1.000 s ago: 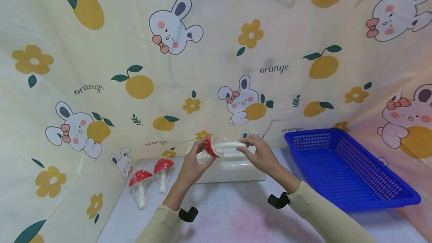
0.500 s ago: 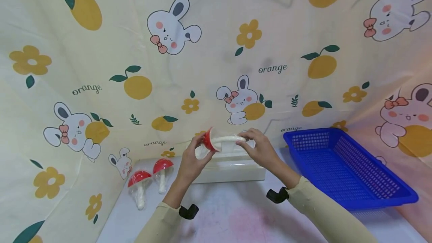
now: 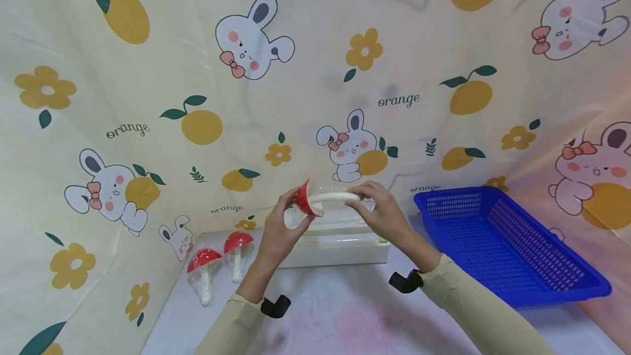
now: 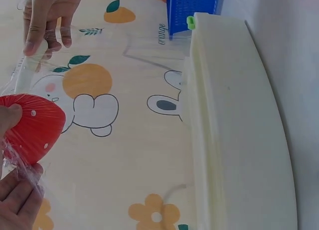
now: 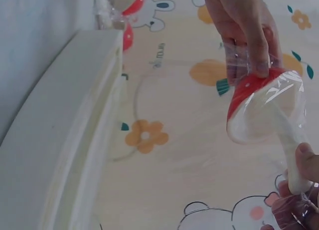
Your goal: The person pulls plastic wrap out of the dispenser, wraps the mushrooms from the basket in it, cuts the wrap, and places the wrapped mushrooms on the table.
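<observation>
A toy mushroom (image 3: 331, 196) with a white-spotted red cap and white stem lies sideways in the air, wrapped in clear film. My left hand (image 3: 279, 230) grips the red cap (image 4: 42, 126) between thumb and fingers. At the other end, my right hand (image 3: 385, 217) pinches the tip of the stem (image 5: 289, 155). Film gathers in creases round the cap and stem end, and a clear sheet appears to stretch toward the long white box (image 3: 335, 253), which looks like a cling film dispenser. A green tab (image 4: 191, 23) sits at one end of the box.
Two more film-wrapped mushrooms, the nearer one (image 3: 204, 275) and the farther one (image 3: 239, 253), lie on the white table (image 3: 325, 305) at left. A blue plastic basket (image 3: 512, 251) stands at right. Patterned cloth (image 3: 315, 70) hangs behind the table.
Both hands have raised the mushroom slightly, keeping their grip on cap and stem. The green tab at the box's right end now shows in the head view.
</observation>
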The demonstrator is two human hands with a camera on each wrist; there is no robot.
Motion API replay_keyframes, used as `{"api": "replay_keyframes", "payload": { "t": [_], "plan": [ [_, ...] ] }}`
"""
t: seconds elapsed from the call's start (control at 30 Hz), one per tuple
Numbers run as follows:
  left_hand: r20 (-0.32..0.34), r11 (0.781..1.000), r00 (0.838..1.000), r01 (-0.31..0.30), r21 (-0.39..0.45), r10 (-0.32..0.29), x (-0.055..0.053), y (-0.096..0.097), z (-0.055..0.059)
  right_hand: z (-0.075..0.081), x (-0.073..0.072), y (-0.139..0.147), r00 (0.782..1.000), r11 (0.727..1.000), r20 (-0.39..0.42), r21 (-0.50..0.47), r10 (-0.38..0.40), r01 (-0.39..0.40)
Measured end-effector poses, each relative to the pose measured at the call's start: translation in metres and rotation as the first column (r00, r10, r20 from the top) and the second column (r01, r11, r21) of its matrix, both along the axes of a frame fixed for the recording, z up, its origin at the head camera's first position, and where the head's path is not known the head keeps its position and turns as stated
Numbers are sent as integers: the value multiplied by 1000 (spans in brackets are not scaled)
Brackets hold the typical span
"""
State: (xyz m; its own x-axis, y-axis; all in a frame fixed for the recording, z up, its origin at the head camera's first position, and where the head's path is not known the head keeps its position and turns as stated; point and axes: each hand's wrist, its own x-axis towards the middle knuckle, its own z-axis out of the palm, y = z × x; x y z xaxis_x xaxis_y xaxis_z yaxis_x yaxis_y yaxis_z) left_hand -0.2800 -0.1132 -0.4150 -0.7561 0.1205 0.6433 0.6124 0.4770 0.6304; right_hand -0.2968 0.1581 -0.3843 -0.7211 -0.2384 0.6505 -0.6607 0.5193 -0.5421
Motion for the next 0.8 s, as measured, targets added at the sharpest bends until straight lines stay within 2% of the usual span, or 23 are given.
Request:
{"api": "replay_keyframes", "payload": {
  "t": [0.17, 0.3, 0.47, 0.8],
  "plan": [
    [-4, 1000, 1000, 9, -3, -9, 6, -2, 2, 3, 7, 1, 1000, 1000, -6, -10, 13, -13],
    [-2, 1000, 1000, 8, -20, -8, 15, -5, 0, 3, 15, 3, 1000, 1000, -8, 0, 19, -19],
    [34, 999, 999, -11, -38, 12, 30, -9, -8, -2, 28, 5, 999, 999, 35, 33, 20, -21],
    [129, 1000, 992, 11, -24, -8, 57, -14, -27, -23, 50, 8, 997, 997, 50, 52, 58, -61]
  ]
}}
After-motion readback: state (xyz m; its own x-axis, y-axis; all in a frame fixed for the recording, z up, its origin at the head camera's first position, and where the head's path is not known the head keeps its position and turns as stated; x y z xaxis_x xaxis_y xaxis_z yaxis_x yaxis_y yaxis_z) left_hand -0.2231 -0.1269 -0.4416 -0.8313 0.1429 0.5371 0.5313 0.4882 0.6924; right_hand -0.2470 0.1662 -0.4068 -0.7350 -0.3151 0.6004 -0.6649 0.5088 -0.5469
